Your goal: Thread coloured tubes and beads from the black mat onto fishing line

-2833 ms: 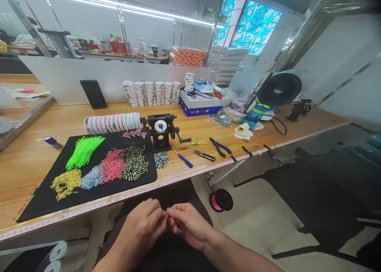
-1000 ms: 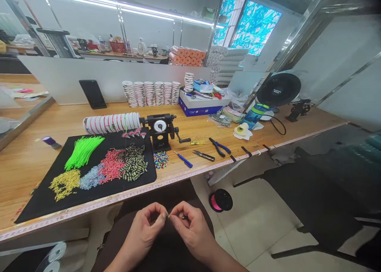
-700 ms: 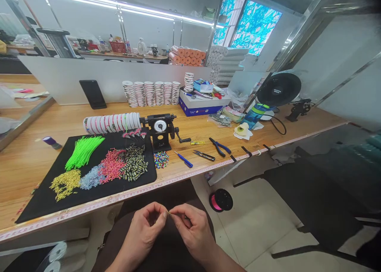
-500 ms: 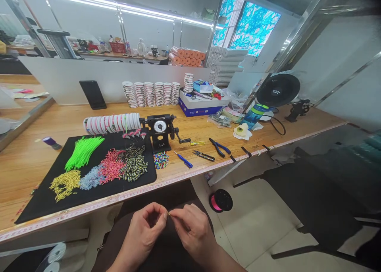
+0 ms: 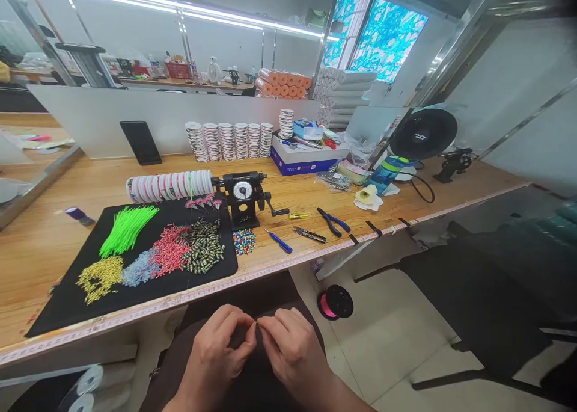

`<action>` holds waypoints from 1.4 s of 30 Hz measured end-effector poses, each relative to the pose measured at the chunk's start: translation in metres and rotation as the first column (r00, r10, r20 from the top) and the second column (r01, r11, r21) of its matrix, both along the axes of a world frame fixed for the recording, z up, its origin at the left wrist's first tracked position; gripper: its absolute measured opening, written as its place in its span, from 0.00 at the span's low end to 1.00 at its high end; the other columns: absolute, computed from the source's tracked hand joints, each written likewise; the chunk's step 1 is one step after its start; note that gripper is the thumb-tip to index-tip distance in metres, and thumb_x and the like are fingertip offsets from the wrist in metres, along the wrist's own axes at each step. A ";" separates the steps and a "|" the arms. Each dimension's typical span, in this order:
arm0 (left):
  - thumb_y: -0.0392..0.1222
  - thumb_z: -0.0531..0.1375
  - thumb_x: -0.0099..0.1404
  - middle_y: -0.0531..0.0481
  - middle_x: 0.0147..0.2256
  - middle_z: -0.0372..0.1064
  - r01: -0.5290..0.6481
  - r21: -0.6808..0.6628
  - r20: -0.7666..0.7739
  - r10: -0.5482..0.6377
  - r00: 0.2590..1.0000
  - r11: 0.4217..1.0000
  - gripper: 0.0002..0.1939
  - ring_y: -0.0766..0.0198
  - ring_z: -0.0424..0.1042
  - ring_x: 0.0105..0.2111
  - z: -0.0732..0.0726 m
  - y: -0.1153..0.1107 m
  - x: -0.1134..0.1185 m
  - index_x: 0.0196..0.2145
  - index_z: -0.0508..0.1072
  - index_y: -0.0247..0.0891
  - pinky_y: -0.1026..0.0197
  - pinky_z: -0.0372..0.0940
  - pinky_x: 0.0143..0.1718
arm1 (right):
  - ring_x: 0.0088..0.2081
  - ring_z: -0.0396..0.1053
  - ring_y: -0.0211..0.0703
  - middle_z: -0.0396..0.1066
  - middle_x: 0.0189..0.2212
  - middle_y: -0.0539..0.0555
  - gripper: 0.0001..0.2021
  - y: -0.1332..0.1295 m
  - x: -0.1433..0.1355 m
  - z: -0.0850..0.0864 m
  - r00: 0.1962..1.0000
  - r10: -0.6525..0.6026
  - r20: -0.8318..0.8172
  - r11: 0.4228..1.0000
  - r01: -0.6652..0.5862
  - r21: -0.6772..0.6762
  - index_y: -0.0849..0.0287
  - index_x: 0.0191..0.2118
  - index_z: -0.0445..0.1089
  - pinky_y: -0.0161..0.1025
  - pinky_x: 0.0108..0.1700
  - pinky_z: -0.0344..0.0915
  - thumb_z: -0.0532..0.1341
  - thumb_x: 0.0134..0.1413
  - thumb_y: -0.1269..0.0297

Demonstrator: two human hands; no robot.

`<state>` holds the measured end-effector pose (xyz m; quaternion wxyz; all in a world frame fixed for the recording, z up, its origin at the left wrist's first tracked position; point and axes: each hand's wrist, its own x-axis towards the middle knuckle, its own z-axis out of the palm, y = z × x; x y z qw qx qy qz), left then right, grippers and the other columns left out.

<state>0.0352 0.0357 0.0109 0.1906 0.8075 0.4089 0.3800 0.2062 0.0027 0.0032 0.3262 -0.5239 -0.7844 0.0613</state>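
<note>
Over my lap, just below the bench edge, my left hand (image 5: 223,347) and my right hand (image 5: 291,346) meet fingertip to fingertip. Both are closed in a pinch around something tiny and goldish, too small to name. Beyond them a black mat (image 5: 148,298) bears heaps of small parts: yellow pieces (image 5: 101,278), pale blue pieces (image 5: 139,269), pink-red pieces (image 5: 170,252) and dark banded pieces (image 5: 202,249). A bundle of bright green strips (image 5: 127,228) lies behind the yellow heap. Multicoloured beads (image 5: 244,242) sit beside the mat's right edge.
A hand-cranked winder (image 5: 243,198) carries a row of white spools (image 5: 169,186). To its right lie a blue-handled tool (image 5: 279,242), thread snips (image 5: 309,234) and pliers (image 5: 332,221). A phone (image 5: 140,142) leans at the back. A pink-wound reel (image 5: 336,302) rests on the floor.
My hands stay together in nearly the same place. The left fingers have shifted slightly, with the thumb lower and the index finger straighter. The camera view has moved a little.
</note>
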 end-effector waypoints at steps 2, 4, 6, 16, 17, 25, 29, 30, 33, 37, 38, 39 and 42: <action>0.30 0.58 0.67 0.51 0.29 0.70 0.013 0.085 -0.018 -0.012 1.000 0.996 0.08 0.65 0.72 0.29 0.000 -0.001 0.001 0.31 0.71 0.39 0.65 0.66 0.33 | 0.28 0.62 0.45 0.69 0.27 0.52 0.12 0.000 -0.001 0.000 1.000 0.000 -0.023 1.000 -0.001 -0.028 0.58 0.38 0.71 0.41 0.33 0.52 0.51 0.66 0.76; 0.30 0.58 0.67 0.50 0.29 0.70 0.032 0.118 -0.027 -0.029 0.999 0.992 0.08 0.65 0.71 0.29 0.000 -0.001 0.001 0.32 0.71 0.39 0.65 0.67 0.33 | 0.29 0.63 0.44 0.69 0.28 0.52 0.11 0.000 -0.002 0.001 0.996 -0.004 -0.089 0.998 -0.002 -0.068 0.57 0.38 0.71 0.41 0.33 0.53 0.53 0.66 0.75; 0.29 0.57 0.67 0.50 0.30 0.70 0.052 0.115 -0.026 -0.050 0.998 0.992 0.08 0.65 0.71 0.29 0.001 -0.002 0.000 0.32 0.71 0.38 0.65 0.67 0.33 | 0.28 0.63 0.42 0.70 0.29 0.51 0.09 0.001 -0.001 0.003 0.984 -0.022 -0.176 0.992 -0.001 -0.128 0.57 0.38 0.72 0.39 0.33 0.54 0.56 0.64 0.75; 0.30 0.58 0.67 0.54 0.30 0.76 0.058 0.081 0.018 -0.059 0.998 0.995 0.07 0.69 0.78 0.30 0.005 -0.003 0.002 0.36 0.71 0.40 0.71 0.69 0.36 | 0.31 0.67 0.42 0.70 0.31 0.52 0.08 0.001 0.002 0.003 0.967 -0.011 -0.253 0.990 -0.024 -0.136 0.58 0.38 0.72 0.37 0.35 0.58 0.56 0.65 0.74; 0.31 0.58 0.67 0.55 0.29 0.76 0.051 0.082 0.012 -0.052 0.999 0.995 0.06 0.69 0.78 0.29 0.004 -0.003 0.002 0.36 0.71 0.41 0.71 0.69 0.35 | 0.31 0.67 0.41 0.70 0.31 0.52 0.08 0.001 0.002 0.002 0.964 -0.009 -0.266 0.988 -0.033 -0.153 0.58 0.38 0.72 0.37 0.35 0.59 0.56 0.65 0.74; 0.34 0.56 0.69 0.57 0.27 0.77 0.025 0.106 0.015 -0.026 1.000 0.994 0.06 0.71 0.78 0.25 0.001 -0.003 0.001 0.35 0.73 0.41 0.73 0.69 0.31 | 0.31 0.67 0.40 0.70 0.32 0.53 0.09 0.002 0.001 0.010 0.927 -0.021 -0.373 0.971 -0.070 -0.230 0.59 0.39 0.73 0.35 0.33 0.61 0.56 0.64 0.73; 0.35 0.58 0.68 0.56 0.27 0.77 0.002 0.120 0.033 -0.006 0.999 0.993 0.05 0.70 0.79 0.26 0.002 -0.004 0.002 0.36 0.72 0.41 0.73 0.69 0.32 | 0.29 0.68 0.39 0.70 0.30 0.51 0.08 0.003 0.001 0.016 0.886 -0.049 -0.460 0.946 -0.106 -0.306 0.59 0.37 0.74 0.34 0.31 0.60 0.57 0.62 0.72; 0.34 0.58 0.68 0.56 0.28 0.77 0.002 0.126 0.034 -0.007 0.999 0.992 0.04 0.70 0.79 0.26 0.002 -0.004 0.001 0.36 0.72 0.41 0.73 0.69 0.33 | 0.29 0.68 0.38 0.71 0.30 0.51 0.07 0.003 0.000 0.017 0.875 -0.060 -0.480 0.942 -0.110 -0.318 0.59 0.36 0.74 0.34 0.31 0.60 0.58 0.61 0.72; 0.33 0.59 0.67 0.55 0.29 0.78 0.019 0.118 0.037 -0.024 0.999 0.993 0.05 0.69 0.79 0.28 0.000 -0.007 0.000 0.38 0.72 0.41 0.72 0.70 0.35 | 0.29 0.69 0.39 0.72 0.28 0.50 0.07 0.003 -0.001 0.020 0.841 -0.107 -0.531 0.935 -0.096 -0.341 0.59 0.34 0.75 0.33 0.31 0.61 0.60 0.60 0.71; 0.29 0.61 0.65 0.53 0.34 0.79 0.054 0.049 0.073 -0.057 0.996 0.997 0.10 0.68 0.80 0.33 -0.005 -0.009 -0.003 0.41 0.71 0.42 0.71 0.70 0.41 | 0.30 0.72 0.40 0.75 0.27 0.50 0.07 0.003 -0.002 0.022 0.774 -0.134 -0.619 0.906 -0.157 -0.392 0.57 0.35 0.78 0.34 0.35 0.66 0.61 0.62 0.68; 0.28 0.61 0.65 0.52 0.36 0.79 0.057 0.034 0.091 -0.060 0.994 0.998 0.11 0.67 0.80 0.35 -0.005 -0.010 -0.004 0.42 0.72 0.43 0.71 0.71 0.42 | 0.30 0.73 0.40 0.76 0.28 0.50 0.07 0.003 -0.001 0.021 0.748 -0.130 -0.650 0.896 -0.192 -0.400 0.57 0.36 0.79 0.35 0.36 0.67 0.62 0.62 0.67; 0.28 0.61 0.65 0.52 0.37 0.79 0.059 0.016 0.113 -0.060 0.992 0.998 0.13 0.66 0.80 0.37 -0.004 -0.010 -0.005 0.43 0.73 0.43 0.70 0.71 0.44 | 0.31 0.74 0.41 0.77 0.29 0.51 0.07 0.004 -0.001 0.020 0.715 -0.133 -0.686 0.885 -0.226 -0.407 0.57 0.37 0.80 0.35 0.36 0.68 0.63 0.62 0.65; 0.30 0.60 0.66 0.50 0.41 0.80 0.077 -0.117 0.198 -0.053 0.979 0.990 0.13 0.63 0.80 0.41 -0.001 -0.012 -0.007 0.45 0.76 0.44 0.69 0.72 0.46 | 0.30 0.75 0.43 0.78 0.29 0.53 0.08 0.008 -0.002 0.012 0.538 -0.237 -0.809 0.836 -0.311 -0.452 0.58 0.36 0.80 0.36 0.35 0.72 0.69 0.56 0.59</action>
